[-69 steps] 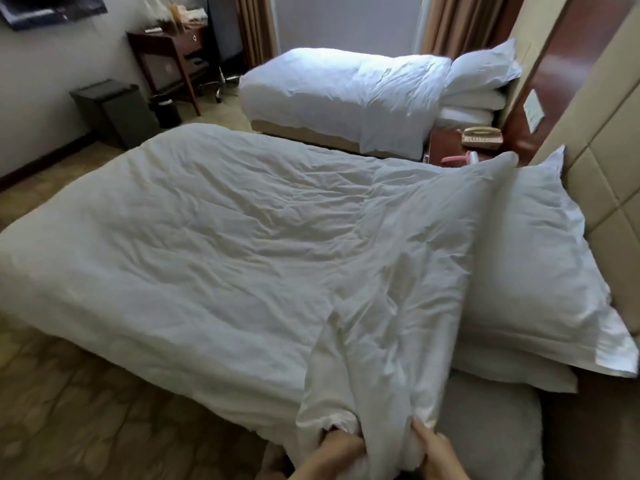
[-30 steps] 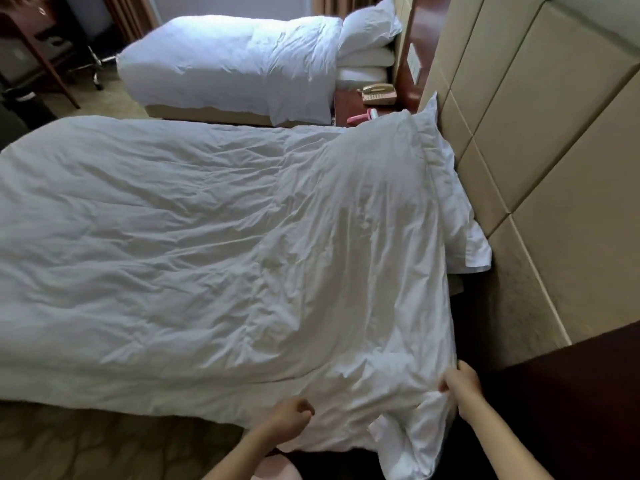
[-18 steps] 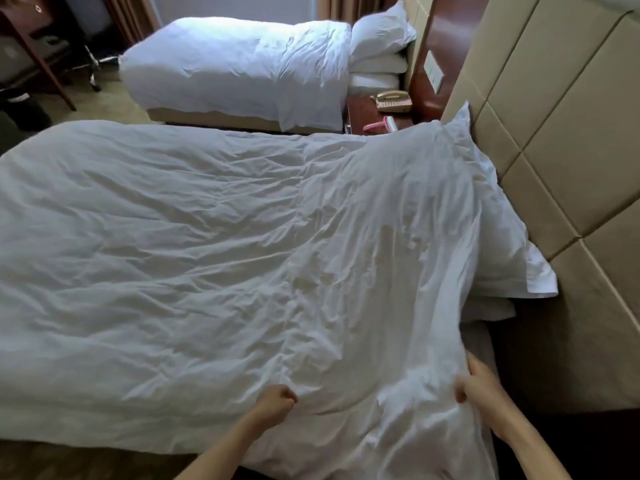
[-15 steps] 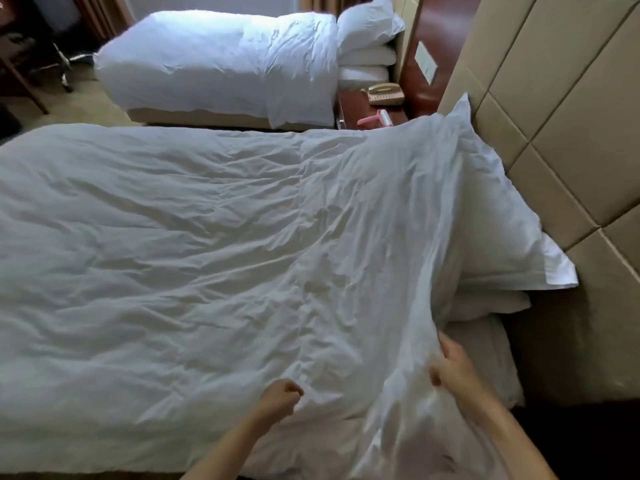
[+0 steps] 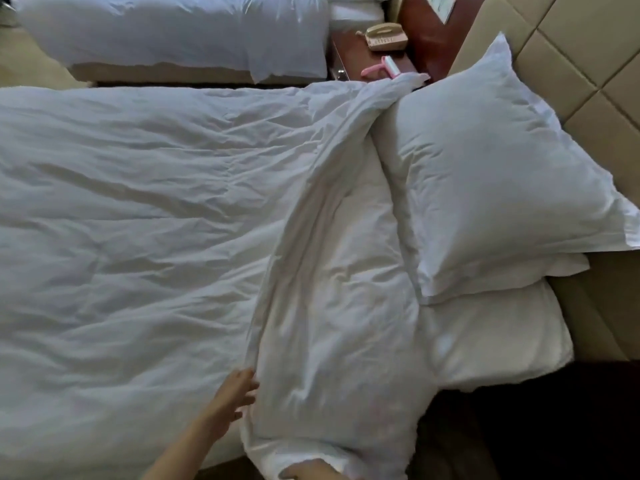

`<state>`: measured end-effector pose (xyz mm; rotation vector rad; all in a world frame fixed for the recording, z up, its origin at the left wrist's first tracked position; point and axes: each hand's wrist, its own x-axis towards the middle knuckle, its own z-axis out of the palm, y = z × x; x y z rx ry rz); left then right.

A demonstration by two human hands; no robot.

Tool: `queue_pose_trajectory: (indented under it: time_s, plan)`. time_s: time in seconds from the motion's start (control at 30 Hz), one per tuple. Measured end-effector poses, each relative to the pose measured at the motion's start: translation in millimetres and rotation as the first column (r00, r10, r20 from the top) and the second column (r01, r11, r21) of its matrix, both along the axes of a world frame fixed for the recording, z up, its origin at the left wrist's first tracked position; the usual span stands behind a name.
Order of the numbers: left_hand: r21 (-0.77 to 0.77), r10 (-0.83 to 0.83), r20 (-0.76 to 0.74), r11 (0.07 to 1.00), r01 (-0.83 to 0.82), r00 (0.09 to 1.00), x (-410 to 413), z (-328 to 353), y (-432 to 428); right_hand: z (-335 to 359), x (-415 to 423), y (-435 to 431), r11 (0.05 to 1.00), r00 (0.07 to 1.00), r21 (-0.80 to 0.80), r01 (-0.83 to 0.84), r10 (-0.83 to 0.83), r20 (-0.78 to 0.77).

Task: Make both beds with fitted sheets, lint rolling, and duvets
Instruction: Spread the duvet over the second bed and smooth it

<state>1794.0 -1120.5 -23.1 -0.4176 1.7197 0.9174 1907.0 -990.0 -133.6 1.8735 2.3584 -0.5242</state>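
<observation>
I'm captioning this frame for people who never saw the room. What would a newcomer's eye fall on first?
The rumpled white duvet fills most of the view, its top folded back in a band beside the stacked pillows at the headboard. The left hand, fingers extended, meets that fold low in the view. A pink lint roller lies on the nightstand at the top.

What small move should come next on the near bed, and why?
Probably sweep the left hand along the folded-back band of the duvet toward the far side, flattening it. The band lies creased and uneven beside the pillow, and that open hand rests at its near edge. The right hand is mostly out of view at the corner.
</observation>
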Motion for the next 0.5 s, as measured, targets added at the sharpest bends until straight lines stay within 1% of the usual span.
queue_pose_trajectory:
  time_s: [0.03,0.07,0.1,0.13,0.17,0.2,0.23,0.27,0.3,0.33,0.37,0.4,0.43,0.47,0.5]
  plan:
    - [-0.059,-0.027,-0.017,0.998,0.026,0.999,5,-13,0,34,23,10,0.986,0.995,-0.164,0.007,-0.024,-0.102]
    - [-0.103,-0.049,-0.044,0.994,0.044,0.998,10,-26,1,84,55,23,0.810,0.996,-0.583,-0.068,0.025,-0.081]
    - [-0.133,-0.068,-0.089,0.990,0.056,0.994,14,-37,4,109,88,42,0.594,0.984,-0.785,-0.176,0.102,-0.143]
    - [-0.161,-0.078,-0.138,0.985,0.055,0.987,17,-46,8,117,99,56,0.644,0.975,-0.732,-0.223,0.165,-0.152]
    - [-0.189,-0.077,-0.200,0.981,0.039,0.977,18,-51,13,107,102,70,0.678,0.981,-0.710,-0.192,0.142,-0.130]
    - [-0.213,-0.063,-0.288,0.977,0.000,0.956,18,-55,20,111,115,98,0.758,0.990,-0.641,-0.118,0.041,-0.133]
    - [-0.248,-0.054,-0.378,0.968,-0.044,0.924,16,-59,25,88,121,121,0.811,0.988,-0.584,-0.010,-0.083,-0.132]
    - [-0.283,-0.066,-0.454,0.956,-0.074,0.888,12,-61,32,80,120,144,0.845,0.969,-0.530,0.075,-0.186,-0.160]
    - [-0.312,-0.095,-0.506,0.947,-0.079,0.857,8,-63,36,70,124,161,0.862,0.954,-0.494,0.111,-0.232,-0.191]
    - [-0.317,-0.126,-0.531,0.946,-0.058,0.838,3,-69,38,65,121,174,0.841,0.923,-0.511,0.178,-0.322,-0.208]
    - [-0.288,-0.125,-0.525,0.957,-0.037,0.842,-2,-75,40,53,119,186,0.808,0.884,-0.546,0.221,-0.402,-0.238]
    - [-0.237,-0.097,-0.510,0.971,-0.031,0.855,-7,-82,42,46,115,194,0.751,0.840,-0.609,0.256,-0.484,-0.243]
    - [-0.196,-0.073,-0.488,0.980,-0.028,0.870,-9,-89,42,34,112,203,0.695,0.802,-0.673,0.252,-0.539,-0.257]
    - [-0.169,-0.068,-0.485,0.985,-0.017,0.872,-9,-95,43,28,104,207,0.663,0.786,-0.708,0.244,-0.563,-0.256]
    - [-0.161,-0.080,-0.490,0.987,0.000,0.868,-8,-101,44,18,98,211,0.664,0.785,-0.710,0.235,-0.560,-0.264]
